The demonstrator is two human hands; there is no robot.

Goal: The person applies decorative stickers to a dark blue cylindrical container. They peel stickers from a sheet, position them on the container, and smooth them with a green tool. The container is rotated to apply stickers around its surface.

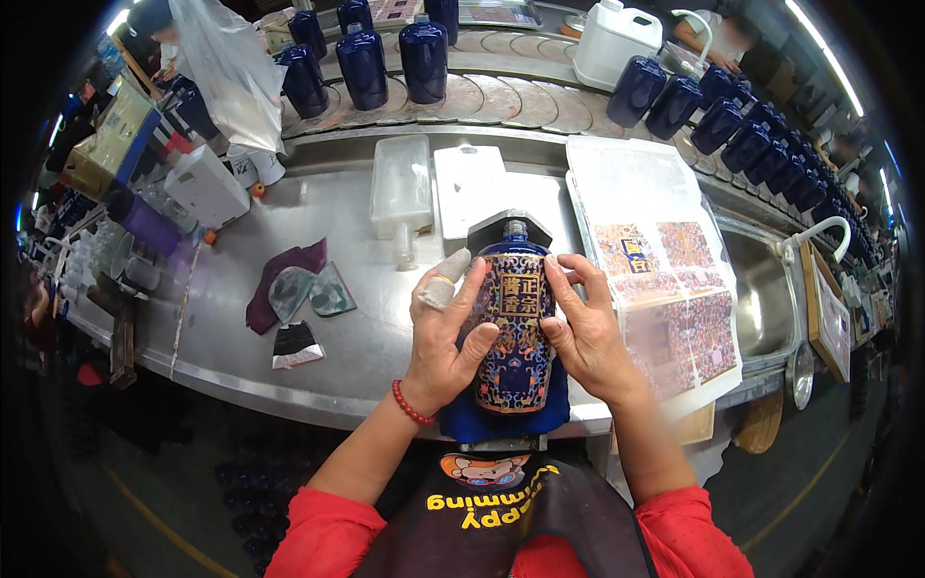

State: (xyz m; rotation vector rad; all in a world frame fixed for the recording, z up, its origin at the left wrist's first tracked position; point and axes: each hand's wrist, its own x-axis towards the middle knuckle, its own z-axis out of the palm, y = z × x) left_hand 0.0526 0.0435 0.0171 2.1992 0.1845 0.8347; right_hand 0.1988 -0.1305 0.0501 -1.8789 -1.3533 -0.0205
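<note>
A dark blue glass bottle point(517, 332) with a colourful, gold-lettered pattern lies tilted in front of me, its neck pointing away. Beneath its base is a blue cloth pad point(464, 424), and a dark angular rest point(547, 234) shows behind the neck. Around the bottle's left side is my left hand point(443, 328), thumb on the front, with a whitish wrap on one finger. My right hand point(588, 328) holds the opposite side, its thumb and a fingertip touching the patterned face. Whether the pattern is a loose film or fixed, I cannot tell.
Printed decal sheets point(665, 279) lie to the right, beside a steel sink point(766, 299). Cloth scraps point(294, 284) and a clear plastic container point(402, 183) are on the steel table point(222, 318). Several plain blue bottles point(424, 63) stand along the conveyor point(511, 101) behind.
</note>
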